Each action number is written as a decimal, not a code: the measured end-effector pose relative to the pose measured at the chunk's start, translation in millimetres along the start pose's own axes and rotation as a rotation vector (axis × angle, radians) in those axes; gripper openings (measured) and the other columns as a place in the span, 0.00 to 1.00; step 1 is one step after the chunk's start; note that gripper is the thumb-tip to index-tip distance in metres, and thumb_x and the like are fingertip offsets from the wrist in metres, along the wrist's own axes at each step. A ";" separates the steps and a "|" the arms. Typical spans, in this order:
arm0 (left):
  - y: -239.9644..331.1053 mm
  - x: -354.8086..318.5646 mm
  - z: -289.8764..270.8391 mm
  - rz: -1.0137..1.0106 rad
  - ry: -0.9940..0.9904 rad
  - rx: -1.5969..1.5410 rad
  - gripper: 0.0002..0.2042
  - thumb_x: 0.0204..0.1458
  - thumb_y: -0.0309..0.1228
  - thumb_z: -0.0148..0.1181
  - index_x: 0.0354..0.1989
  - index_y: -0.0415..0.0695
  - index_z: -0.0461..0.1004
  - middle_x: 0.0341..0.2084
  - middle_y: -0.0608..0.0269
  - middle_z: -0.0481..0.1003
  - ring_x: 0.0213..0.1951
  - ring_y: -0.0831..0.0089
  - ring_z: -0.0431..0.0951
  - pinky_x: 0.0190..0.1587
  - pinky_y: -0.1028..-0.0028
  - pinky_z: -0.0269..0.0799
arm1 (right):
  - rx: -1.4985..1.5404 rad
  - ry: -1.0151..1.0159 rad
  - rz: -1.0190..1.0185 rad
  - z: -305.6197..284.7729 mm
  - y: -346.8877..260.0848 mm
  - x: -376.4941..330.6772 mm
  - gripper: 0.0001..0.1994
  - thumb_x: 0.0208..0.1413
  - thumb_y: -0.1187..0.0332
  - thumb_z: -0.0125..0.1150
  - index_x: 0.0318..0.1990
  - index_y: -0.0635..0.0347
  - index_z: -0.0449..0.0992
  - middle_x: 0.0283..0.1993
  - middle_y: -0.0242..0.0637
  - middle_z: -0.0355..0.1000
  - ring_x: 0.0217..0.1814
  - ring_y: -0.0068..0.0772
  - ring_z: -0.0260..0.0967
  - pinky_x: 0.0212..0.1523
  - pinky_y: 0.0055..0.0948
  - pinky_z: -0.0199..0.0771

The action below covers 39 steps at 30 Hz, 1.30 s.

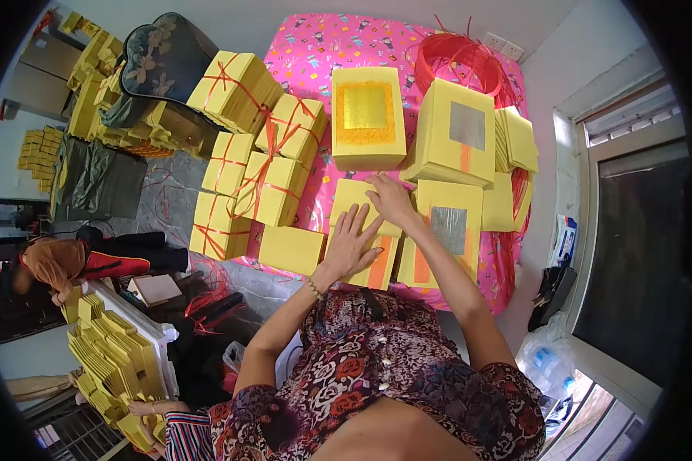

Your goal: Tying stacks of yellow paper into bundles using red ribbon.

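My left hand (351,244) lies with its fingers spread on a stack of yellow paper sheets (377,270) with an orange band, near the table's front edge. Just beyond it, my right hand (390,201) rests on the far part of the same stack, its fingers stretched out toward the left. Right of my hands is another yellow stack with a silver square (448,229). Farther back stand a stack with a gold square on an orange patch (365,107) and a taller one with a silver square (467,125).
Bundles tied with red ribbon (266,188) stand on the table's left. A coil of red ribbon (457,65) lies at the back of the pink patterned tablecloth (307,46). At left, two people's hands touch yellow paper piles (115,346). A window (623,192) is at right.
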<state>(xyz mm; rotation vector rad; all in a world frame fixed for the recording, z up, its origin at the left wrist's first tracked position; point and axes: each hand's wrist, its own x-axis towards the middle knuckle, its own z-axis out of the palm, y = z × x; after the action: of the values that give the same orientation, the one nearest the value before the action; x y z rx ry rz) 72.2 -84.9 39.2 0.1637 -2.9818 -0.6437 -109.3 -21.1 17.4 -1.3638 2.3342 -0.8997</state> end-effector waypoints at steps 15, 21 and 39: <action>-2.7 -2.4 7.2 0.005 0.013 -0.037 0.33 0.56 0.50 0.54 0.68 0.51 0.58 0.68 0.45 0.51 0.69 0.42 0.47 0.69 0.47 0.42 | -0.073 -0.012 0.047 3.6 -8.7 -1.0 0.16 0.55 0.69 0.59 0.50 0.61 0.71 0.51 0.50 0.69 0.56 0.54 0.67 0.52 0.49 0.70; -3.3 -6.1 9.1 -0.018 0.022 -0.068 0.34 0.55 0.52 0.54 0.66 0.44 0.59 0.68 0.47 0.53 0.69 0.43 0.47 0.69 0.47 0.40 | -0.164 -0.004 0.038 9.4 -12.4 -0.4 0.16 0.54 0.68 0.60 0.49 0.62 0.71 0.51 0.48 0.69 0.55 0.52 0.68 0.52 0.49 0.69; -1.9 -19.4 5.7 -0.038 0.044 0.027 0.34 0.53 0.53 0.55 0.66 0.50 0.61 0.63 0.47 0.59 0.65 0.45 0.53 0.67 0.46 0.45 | -0.123 -0.020 0.005 5.7 -11.7 -2.5 0.17 0.54 0.69 0.60 0.51 0.63 0.71 0.52 0.47 0.66 0.56 0.52 0.67 0.53 0.48 0.69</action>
<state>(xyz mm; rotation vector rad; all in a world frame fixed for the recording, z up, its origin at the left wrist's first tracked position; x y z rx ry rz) 91.0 -81.9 32.0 0.2333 -2.9523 -0.5961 -97.1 -25.3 20.4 -1.4059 2.4125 -0.7486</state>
